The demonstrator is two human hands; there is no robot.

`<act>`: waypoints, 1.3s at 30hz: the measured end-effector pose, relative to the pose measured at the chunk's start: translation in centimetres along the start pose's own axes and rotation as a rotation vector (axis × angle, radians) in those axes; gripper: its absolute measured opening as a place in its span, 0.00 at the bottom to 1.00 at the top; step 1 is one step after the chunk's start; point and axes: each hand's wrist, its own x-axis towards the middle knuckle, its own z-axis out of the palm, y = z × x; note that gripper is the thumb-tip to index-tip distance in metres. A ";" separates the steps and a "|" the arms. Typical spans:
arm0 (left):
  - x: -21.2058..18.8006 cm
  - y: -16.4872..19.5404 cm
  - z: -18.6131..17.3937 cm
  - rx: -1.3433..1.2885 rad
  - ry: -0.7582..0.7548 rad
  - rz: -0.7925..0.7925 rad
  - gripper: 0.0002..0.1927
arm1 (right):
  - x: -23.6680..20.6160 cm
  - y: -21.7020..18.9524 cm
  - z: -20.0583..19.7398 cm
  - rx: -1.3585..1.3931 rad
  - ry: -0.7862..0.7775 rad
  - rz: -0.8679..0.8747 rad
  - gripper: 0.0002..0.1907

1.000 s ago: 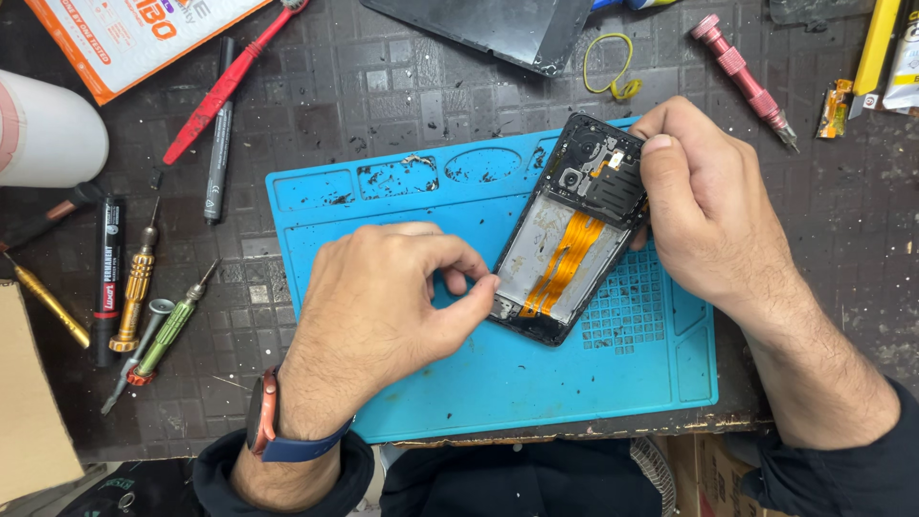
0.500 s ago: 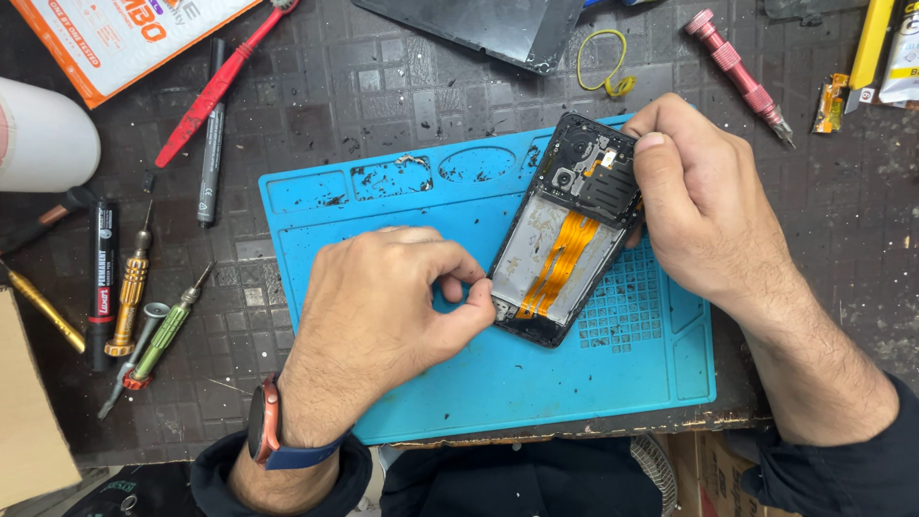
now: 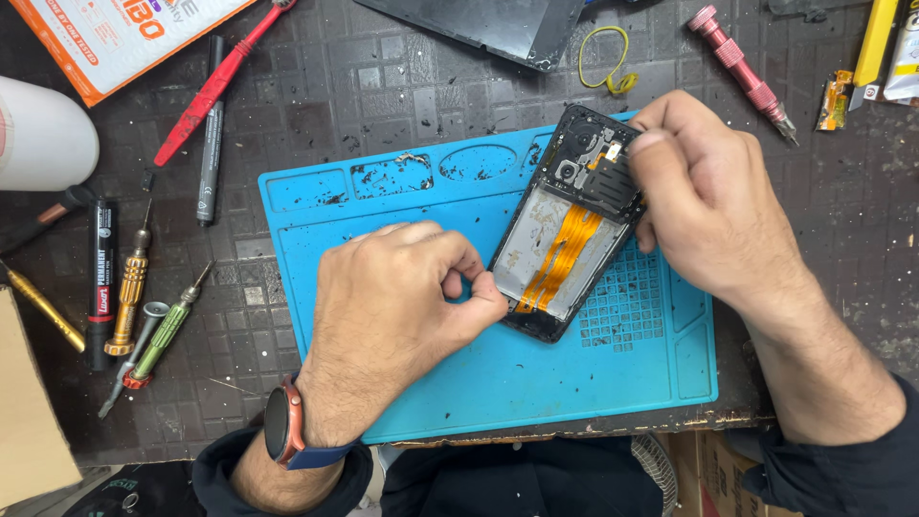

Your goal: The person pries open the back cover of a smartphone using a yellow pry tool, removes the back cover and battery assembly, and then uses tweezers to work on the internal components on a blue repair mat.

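Lying aslant on the blue work mat (image 3: 593,383), an opened phone (image 3: 567,230) shows its black frame, an orange ribbon cable (image 3: 560,254) down the middle and a black cover plate at its upper end. The left hand (image 3: 392,316) rests on the mat with its grip pinched together at the phone's lower left edge, thumb tip and forefinger touching the frame. The right hand (image 3: 704,206) covers the phone's upper right corner, its grip pressed on the black plate beside the camera opening; whether it holds a small tool there, I cannot tell. A watch (image 3: 282,421) with a dark strap sits on the left wrist.

Around the mat the dark bench (image 3: 383,86) is crowded. To the left lie a green-handled screwdriver (image 3: 163,330), a gold-handled screwdriver (image 3: 127,287), a black marker (image 3: 100,278) and a black pen (image 3: 209,134), with a red tool (image 3: 215,84) crossing above them. A white cylinder (image 3: 43,134) stands at the far left edge. Above the phone lie a dark panel (image 3: 488,24) and a yellow loop (image 3: 605,59); a pink screwdriver (image 3: 742,72) lies just beyond the right hand. Nothing lies between the hands and the phone.
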 end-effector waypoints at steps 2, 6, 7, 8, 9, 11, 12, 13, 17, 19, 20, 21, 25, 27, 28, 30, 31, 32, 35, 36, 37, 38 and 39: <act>0.0 0.1 0.0 -0.012 0.034 0.019 0.07 | -0.1 0.4 0.0 0.096 -0.068 -0.043 0.09; 0.1 0.4 -0.1 -0.082 0.134 -0.034 0.05 | 0.3 1.0 -0.5 0.405 -0.141 -0.144 0.11; 0.1 0.5 -0.2 -0.107 0.169 -0.072 0.04 | 0.2 1.0 -0.7 0.499 -0.104 -0.158 0.11; 0.0 0.5 -0.4 -0.179 0.219 -0.076 0.08 | 0.2 1.0 -0.9 0.595 -0.069 -0.174 0.12; 0.0 0.5 -0.6 -0.250 0.270 -0.077 0.13 | 0.2 0.9 -0.9 0.691 -0.033 -0.191 0.13; 0.1 0.3 -0.7 -0.415 0.279 -0.114 0.21 | 0.0 0.4 -1.1 0.789 -0.028 -0.216 0.16; 0.3 0.0 -0.6 -0.507 0.235 -0.150 0.23 | 0.0 0.2 -1.3 0.836 -0.024 -0.230 0.18; 0.5 -0.2 -0.5 -0.599 0.189 -0.185 0.26 | 0.0 -0.1 -1.3 0.820 -0.017 -0.228 0.19; 0.2 -0.6 0.6 -0.785 0.027 -0.196 0.23 | -0.1 -0.3 -1.1 0.793 -0.017 -0.190 0.24; 0.1 -0.8 1.1 -0.806 0.004 -0.141 0.22 | -0.3 0.1 -1.0 0.814 -0.047 -0.191 0.22; 0.1 -0.9 1.4 -0.841 -0.002 -0.154 0.19 | -0.4 0.4 -0.9 0.836 -0.076 -0.210 0.19; 0.2 -0.9 1.6 -0.876 -0.007 -0.161 0.17 | -0.5 0.7 -0.9 0.855 -0.102 -0.234 0.16; 0.1 -0.6 2.3 -0.963 -0.050 -0.154 0.17 | -0.8 1.5 -0.9 0.857 -0.154 -0.295 0.14; -0.1 -0.5 2.2 -0.948 -0.067 -0.155 0.16 | -0.9 1.5 -0.9 0.842 -0.140 -0.290 0.14; -0.1 -0.5 2.2 -0.941 -0.077 -0.153 0.16 | -0.9 1.5 -0.9 0.843 -0.132 -0.280 0.14; -0.2 -0.4 2.1 -0.926 -0.086 -0.145 0.16 | -0.8 1.4 -1.0 0.877 -0.106 -0.232 0.15; -0.2 -0.3 2.1 -0.920 -0.091 -0.140 0.16 | -0.8 1.3 -1.0 0.861 -0.120 -0.260 0.15; -0.2 -0.2 2.1 -0.916 -0.090 -0.144 0.16 | -0.7 1.3 -1.0 0.845 -0.133 -0.289 0.15; -0.1 -0.1 2.3 -0.877 -0.091 -0.169 0.16 | -0.9 1.3 -1.1 0.759 -0.144 -0.355 0.15; -0.1 0.0 2.3 -0.846 -0.093 -0.189 0.15 | -0.9 1.3 -1.1 0.726 -0.146 -0.370 0.15; -0.1 0.0 2.4 -0.816 -0.093 -0.210 0.15 | -1.0 1.2 -1.2 0.694 -0.148 -0.385 0.15; -0.1 0.0 2.4 -0.780 -0.090 -0.209 0.14 | -1.0 1.2 -1.2 0.663 -0.150 -0.397 0.14; -0.1 -0.1 2.5 -0.746 -0.088 -0.209 0.14 | -1.1 1.1 -1.1 0.637 -0.144 -0.390 0.14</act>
